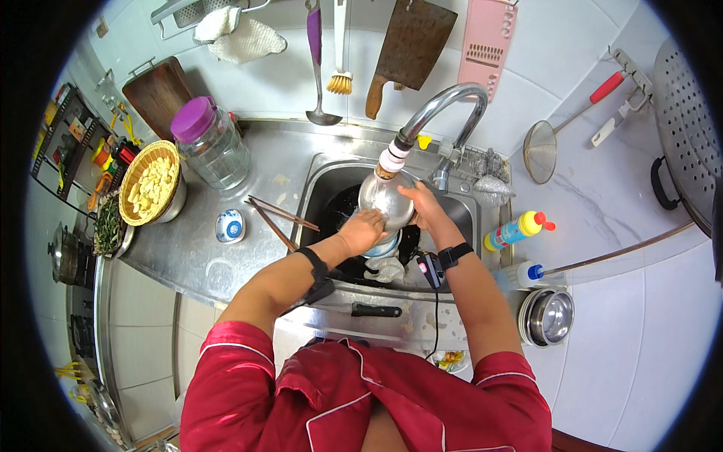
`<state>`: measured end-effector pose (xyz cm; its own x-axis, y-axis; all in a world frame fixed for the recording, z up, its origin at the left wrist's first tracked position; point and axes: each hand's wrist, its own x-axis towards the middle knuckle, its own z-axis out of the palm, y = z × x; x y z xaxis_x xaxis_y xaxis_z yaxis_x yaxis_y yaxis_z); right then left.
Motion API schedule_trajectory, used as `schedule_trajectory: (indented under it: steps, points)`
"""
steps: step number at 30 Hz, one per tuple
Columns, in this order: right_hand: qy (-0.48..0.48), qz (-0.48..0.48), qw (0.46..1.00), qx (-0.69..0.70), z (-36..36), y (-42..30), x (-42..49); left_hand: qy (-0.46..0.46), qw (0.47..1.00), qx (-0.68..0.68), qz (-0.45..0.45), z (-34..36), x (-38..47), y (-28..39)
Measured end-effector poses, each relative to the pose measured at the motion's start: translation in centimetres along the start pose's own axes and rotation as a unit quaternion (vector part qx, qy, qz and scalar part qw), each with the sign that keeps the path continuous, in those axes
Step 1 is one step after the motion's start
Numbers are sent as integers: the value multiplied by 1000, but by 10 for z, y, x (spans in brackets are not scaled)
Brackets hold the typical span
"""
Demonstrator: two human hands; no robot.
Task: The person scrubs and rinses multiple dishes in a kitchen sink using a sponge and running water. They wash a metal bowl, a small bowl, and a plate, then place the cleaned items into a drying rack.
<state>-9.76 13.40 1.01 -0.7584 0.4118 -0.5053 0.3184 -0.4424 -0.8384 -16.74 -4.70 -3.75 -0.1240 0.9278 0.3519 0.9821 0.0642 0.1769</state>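
Note:
Under the faucet (440, 101) I hold a shiny, rounded bowl (381, 195) over the sink (477, 226). My right hand (426, 204) grips its right side, thumb near the rim. Across its near left side lies my left hand (364, 229), with its fingers partly hidden. A blue-and-white bowl (387, 248) shows just below my hands. In front of it in the sink is a crumpled pale cloth (385, 270). Dark cookware (342, 209) fills the left part of the sink, its shape mostly covered by my arms and the bowls.
Chopsticks (282, 212) overlap the sink's left rim beside a small patterned dish (230, 226). Further left stand a purple-lidded jar (217, 152) and a basket (149, 183). A black-handled knife (377, 311) lies in front. Detergent bottles (511, 231) and stacked bowls (552, 316) are right.

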Motion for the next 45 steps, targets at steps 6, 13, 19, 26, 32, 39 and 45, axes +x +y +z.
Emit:
schedule_trajectory:
  steps: [6,13,19,26,32,39,45]
  points:
    - [141,-58,985,82,16,35,18,-6,957,-245,-156,15,23,31]
    - [15,-45,999,23,3,25,11,-87,995,-46,-24,-3,1,6]
    - [44,27,994,97,3,37,16,-17,995,-102,-8,-10,4,10]
    - [136,-49,989,-16,20,41,9,23,960,-213,-181,-7,9,11]
    - [-44,157,987,-9,2,18,1,-59,994,-14,95,-16,-1,-13]
    - [142,-75,983,-88,22,65,31,1,953,-240,-188,1,5,25]
    - [-100,140,979,-112,-15,19,19,-79,993,-51,-78,-2,-41,-52]
